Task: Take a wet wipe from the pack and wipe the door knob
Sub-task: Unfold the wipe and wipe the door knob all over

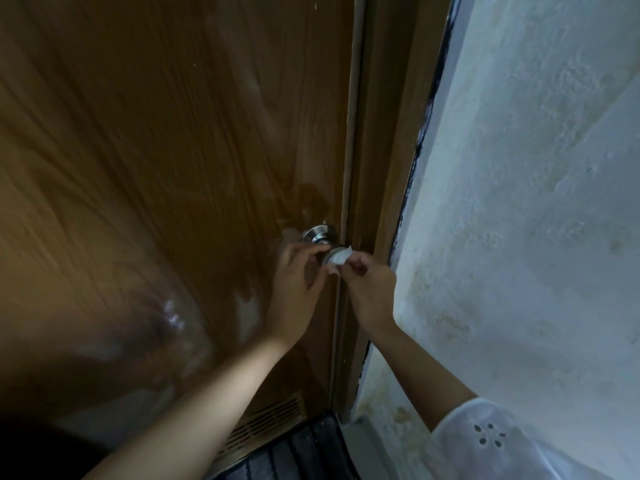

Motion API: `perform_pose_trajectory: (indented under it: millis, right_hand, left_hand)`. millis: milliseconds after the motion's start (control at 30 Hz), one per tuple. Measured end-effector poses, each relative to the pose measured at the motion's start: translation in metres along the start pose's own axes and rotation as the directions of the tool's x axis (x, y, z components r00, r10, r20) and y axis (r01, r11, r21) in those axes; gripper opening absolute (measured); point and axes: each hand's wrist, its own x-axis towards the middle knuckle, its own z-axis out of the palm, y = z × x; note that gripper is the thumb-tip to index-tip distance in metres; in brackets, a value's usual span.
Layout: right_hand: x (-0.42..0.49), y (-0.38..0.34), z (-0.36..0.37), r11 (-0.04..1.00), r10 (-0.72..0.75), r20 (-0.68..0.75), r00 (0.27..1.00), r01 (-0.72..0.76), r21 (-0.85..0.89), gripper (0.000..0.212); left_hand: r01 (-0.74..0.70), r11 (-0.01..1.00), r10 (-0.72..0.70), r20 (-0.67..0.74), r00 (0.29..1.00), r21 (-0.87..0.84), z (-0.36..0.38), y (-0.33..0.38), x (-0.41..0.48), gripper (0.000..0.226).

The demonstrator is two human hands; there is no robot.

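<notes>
A silver metal door knob (319,234) sticks out of the brown wooden door (173,168), close to its right edge. A small white wet wipe (338,259) is pressed over the knob's front face. My right hand (367,285) pinches the wipe from the right. My left hand (298,275) reaches in from the left, its fingertips touching the knob's round head beside the wipe. The wipe pack is out of sight.
The brown door frame (377,168) runs up right of the knob, with a rough white wall (536,202) beyond it. A vent grille (266,424) sits low in the door. A dark striped mat (304,452) lies on the floor below.
</notes>
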Motion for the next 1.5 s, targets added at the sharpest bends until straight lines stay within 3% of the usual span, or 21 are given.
perform_pose_trajectory:
  millis: [100,233,367,467,533,600,667,767,900,1067,1200,1300,1367,1433,1500]
  right_hand:
    - [0.001,-0.007,0.003,0.995,-0.089,0.004,0.996,0.089,-0.037,0.021]
    - [-0.002,0.004,0.008,0.991,-0.038,0.116,0.993,0.052,-0.124,0.018]
    - [0.004,0.000,-0.004,0.990,-0.101,-0.006,0.995,0.100,-0.095,0.018]
    - [0.004,-0.011,0.000,0.974,-0.205,0.077,0.976,0.211,-0.078,0.022]
    - [0.001,-0.015,0.003,0.961,-0.243,0.125,0.962,0.256,-0.108,0.025]
    - [-0.001,-0.014,0.002,0.932,-0.309,0.092,0.947,0.321,-0.168,0.027]
    - [-0.001,-0.012,0.001,0.889,-0.365,0.060,0.929,0.367,-0.273,0.028]
    - [0.004,-0.011,-0.001,0.909,-0.297,0.035,0.954,0.293,-0.296,0.029]
    - [0.008,-0.012,-0.002,0.961,-0.214,-0.004,0.977,0.210,-0.178,0.027]
    - [0.009,-0.002,0.000,0.992,-0.072,-0.029,0.997,0.069,-0.106,0.022]
    - [0.004,0.009,0.003,0.993,-0.035,0.018,0.999,0.037,-0.109,0.022]
    - [0.006,0.004,-0.001,0.986,-0.073,-0.021,0.997,0.069,-0.152,0.022]
    - [0.007,-0.004,-0.004,0.971,-0.193,-0.053,0.980,0.184,-0.150,0.020]
    - [0.009,-0.011,-0.004,0.943,-0.289,0.019,0.957,0.288,-0.167,0.023]
    - [0.010,-0.015,0.000,0.886,-0.353,0.183,0.917,0.391,-0.251,0.026]
  left_hand:
    - [0.034,0.997,-0.039,-0.068,0.997,-0.073,0.000,-0.003,-0.002,0.025]
    - [0.068,0.995,-0.073,-0.059,0.996,-0.075,0.000,-0.007,-0.005,0.024]
    - [0.061,0.996,-0.064,-0.047,0.997,-0.061,-0.001,-0.010,-0.005,0.026]
    - [0.044,0.999,-0.043,-0.060,0.997,0.012,0.000,-0.008,-0.005,0.028]
    - [-0.038,0.992,0.047,-0.071,0.996,0.122,0.000,-0.005,-0.005,0.030]
    - [-0.127,0.958,0.138,-0.026,0.990,0.257,0.000,-0.003,-0.006,0.032]
    - [-0.140,0.927,0.141,0.024,0.990,0.348,0.000,-0.003,-0.008,0.036]
    - [-0.129,0.902,0.095,0.102,0.990,0.413,-0.001,-0.003,-0.008,0.043]
    - [-0.220,0.848,0.139,0.198,0.970,0.482,-0.007,0.007,0.008,0.043]
    - [-0.379,0.701,0.148,0.397,0.906,0.604,0.000,0.018,0.038,0.040]
    - [-0.450,0.626,0.166,0.456,0.875,0.636,0.012,0.018,0.039,0.039]
    - [-0.415,0.676,0.202,0.389,0.899,0.609,0.007,0.017,0.036,0.036]
    - [-0.367,0.740,0.214,0.319,0.923,0.564,-0.002,0.018,0.034,0.035]
    - [-0.282,0.829,0.203,0.211,0.956,0.483,-0.013,0.016,0.029,0.032]
    - [-0.190,0.900,0.168,0.091,0.982,0.393,-0.025,0.009,0.023,0.026]
